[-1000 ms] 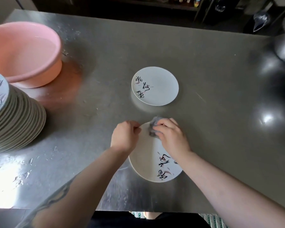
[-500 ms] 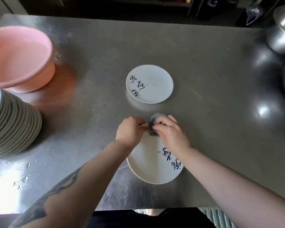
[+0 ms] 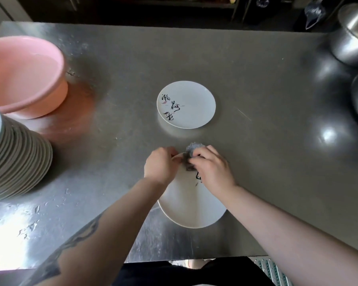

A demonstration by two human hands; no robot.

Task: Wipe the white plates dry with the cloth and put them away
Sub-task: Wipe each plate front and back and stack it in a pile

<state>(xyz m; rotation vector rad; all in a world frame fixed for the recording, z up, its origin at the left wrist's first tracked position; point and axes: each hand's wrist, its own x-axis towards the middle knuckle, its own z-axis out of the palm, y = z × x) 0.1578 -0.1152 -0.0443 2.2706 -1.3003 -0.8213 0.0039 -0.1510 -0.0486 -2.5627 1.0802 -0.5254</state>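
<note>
Steel bench [image 3: 256, 83] carries all items in the head view. A white plate [image 3: 191, 207] sits near the front edge of the bench, tilted, with its far rim raised toward the two hands. Black brush lettering on it shows only in part beside the right wrist.

The left hand [image 3: 158, 165] grips the far rim of this plate, fingers curled over the edge. The right hand [image 3: 212, 167] has its fingers curled round a small grey cloth [image 3: 191, 154] and presses it against the plate surface near the far rim, just beside the left hand. Part of the cloth protrudes beyond the fingertips.

A second white plate [image 3: 189, 105] lies flat on the bench beyond the hands, apart from the held plate, with black lettering and small pink marks on its left portion.

At the left edge of the view stands a tall stack of plates [image 3: 19, 159]. Behind it, a pink basin [image 3: 23, 77] rests on the bench. At the right edge, metal pots [image 3: 351, 44] stand partly out of view. Glare from bright light covers the front left corner of the bench.
</note>
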